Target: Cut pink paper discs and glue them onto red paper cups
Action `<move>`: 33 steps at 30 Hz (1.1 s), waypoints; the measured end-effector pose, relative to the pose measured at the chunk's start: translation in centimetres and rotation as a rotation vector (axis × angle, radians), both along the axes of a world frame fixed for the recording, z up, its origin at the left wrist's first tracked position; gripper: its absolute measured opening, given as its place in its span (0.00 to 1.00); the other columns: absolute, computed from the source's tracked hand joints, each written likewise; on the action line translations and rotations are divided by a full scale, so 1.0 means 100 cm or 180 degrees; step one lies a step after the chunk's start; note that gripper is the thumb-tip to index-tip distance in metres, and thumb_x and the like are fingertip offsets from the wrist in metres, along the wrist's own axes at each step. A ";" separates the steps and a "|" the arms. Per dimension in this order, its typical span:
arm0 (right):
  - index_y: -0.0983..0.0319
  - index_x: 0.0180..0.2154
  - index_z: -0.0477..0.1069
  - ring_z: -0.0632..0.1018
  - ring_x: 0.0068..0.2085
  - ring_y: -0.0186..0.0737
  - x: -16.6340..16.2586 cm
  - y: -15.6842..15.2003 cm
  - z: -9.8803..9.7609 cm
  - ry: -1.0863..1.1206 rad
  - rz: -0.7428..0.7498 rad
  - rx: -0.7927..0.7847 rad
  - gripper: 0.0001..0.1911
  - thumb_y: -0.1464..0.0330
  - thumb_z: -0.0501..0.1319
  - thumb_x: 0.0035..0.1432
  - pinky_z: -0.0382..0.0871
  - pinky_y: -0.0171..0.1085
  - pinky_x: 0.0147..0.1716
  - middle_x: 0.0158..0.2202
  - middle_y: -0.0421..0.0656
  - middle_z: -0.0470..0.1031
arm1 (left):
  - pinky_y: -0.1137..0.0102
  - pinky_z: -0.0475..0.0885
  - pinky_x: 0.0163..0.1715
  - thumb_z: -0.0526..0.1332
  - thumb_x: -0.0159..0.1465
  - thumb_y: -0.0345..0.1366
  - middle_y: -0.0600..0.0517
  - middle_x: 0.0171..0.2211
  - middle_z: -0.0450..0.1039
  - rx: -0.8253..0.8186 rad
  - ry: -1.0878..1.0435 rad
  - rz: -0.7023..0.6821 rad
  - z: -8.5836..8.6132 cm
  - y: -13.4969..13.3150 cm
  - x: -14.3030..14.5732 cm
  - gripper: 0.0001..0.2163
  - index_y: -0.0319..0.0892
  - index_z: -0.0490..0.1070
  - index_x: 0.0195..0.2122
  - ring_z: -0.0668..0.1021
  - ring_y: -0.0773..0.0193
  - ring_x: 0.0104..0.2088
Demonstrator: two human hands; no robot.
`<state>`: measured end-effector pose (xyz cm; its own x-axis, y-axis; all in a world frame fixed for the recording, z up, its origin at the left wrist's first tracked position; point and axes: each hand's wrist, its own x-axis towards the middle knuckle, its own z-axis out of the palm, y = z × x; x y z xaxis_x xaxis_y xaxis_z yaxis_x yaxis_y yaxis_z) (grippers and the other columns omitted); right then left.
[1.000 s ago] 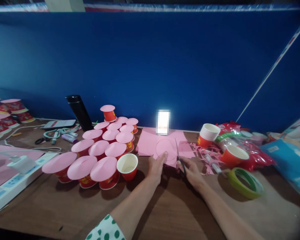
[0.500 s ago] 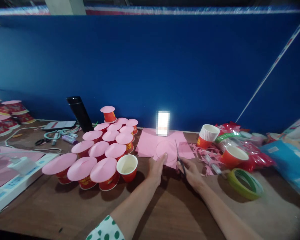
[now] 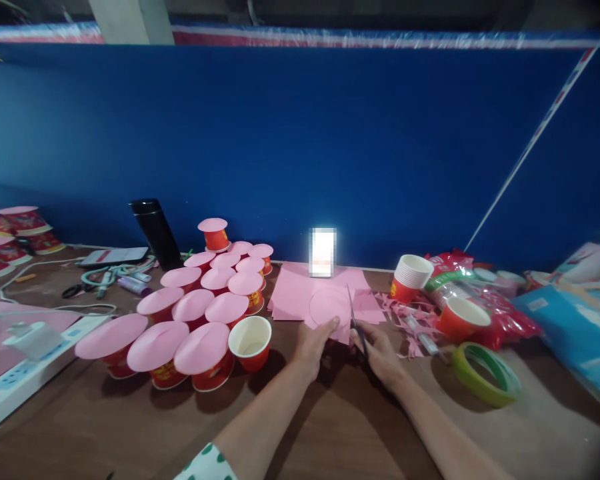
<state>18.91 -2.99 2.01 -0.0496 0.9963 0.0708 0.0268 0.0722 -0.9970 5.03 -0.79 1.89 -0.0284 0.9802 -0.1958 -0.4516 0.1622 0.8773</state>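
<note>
My left hand [image 3: 314, 348] grips the near edge of a sheet of pink paper [image 3: 329, 308], thumb on top; its other fingers are hidden underneath. A circle is drawn on that sheet. In my right hand [image 3: 381, 352] is a pair of scissors [image 3: 359, 333], the blades pointing away from me at the sheet's right side. More pink sheets [image 3: 286, 293] lie flat behind the held one. Left of my hands stand several upturned red paper cups topped with pink discs [image 3: 203, 348]. An upright red cup [image 3: 251, 341] with a pale inside sits closest to my left hand.
On the right are stacked cups [image 3: 411, 277], pink paper scraps [image 3: 414, 327], a single red cup [image 3: 464, 320], a green tape roll [image 3: 486, 375] and a blue packet [image 3: 573, 337]. A black bottle [image 3: 156, 233] and a white power strip [image 3: 33, 370] stand left. A blue wall rises behind.
The whole view has shifted slightly, with things sitting a little lower and further left. Both hands keep their hold on the paper and scissors.
</note>
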 end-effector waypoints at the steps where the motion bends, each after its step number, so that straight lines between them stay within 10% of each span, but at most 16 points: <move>1: 0.64 0.38 0.73 0.64 0.20 0.30 0.000 0.000 0.001 -0.0002 -0.0004 -0.0012 0.24 0.53 0.67 0.45 0.59 0.30 0.18 0.19 0.36 0.65 | 0.74 0.69 0.19 0.73 0.42 0.42 0.46 0.28 0.78 -0.0023 0.0043 0.0008 -0.001 0.000 0.000 0.22 0.34 0.76 0.36 0.77 0.64 0.23; 33: 0.64 0.35 0.73 0.64 0.21 0.30 0.001 0.001 -0.002 -0.0091 0.0014 0.0062 0.23 0.52 0.66 0.46 0.59 0.30 0.18 0.19 0.36 0.65 | 0.73 0.68 0.18 0.73 0.43 0.44 0.45 0.26 0.77 -0.0066 0.0146 0.0096 -0.007 0.004 0.001 0.23 0.31 0.76 0.36 0.76 0.64 0.21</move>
<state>18.99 -2.89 1.80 -0.0564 0.9945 0.0888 0.0548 0.0919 -0.9943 5.12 -0.41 1.19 -0.0672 0.9745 -0.2140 -0.4160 0.1676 0.8938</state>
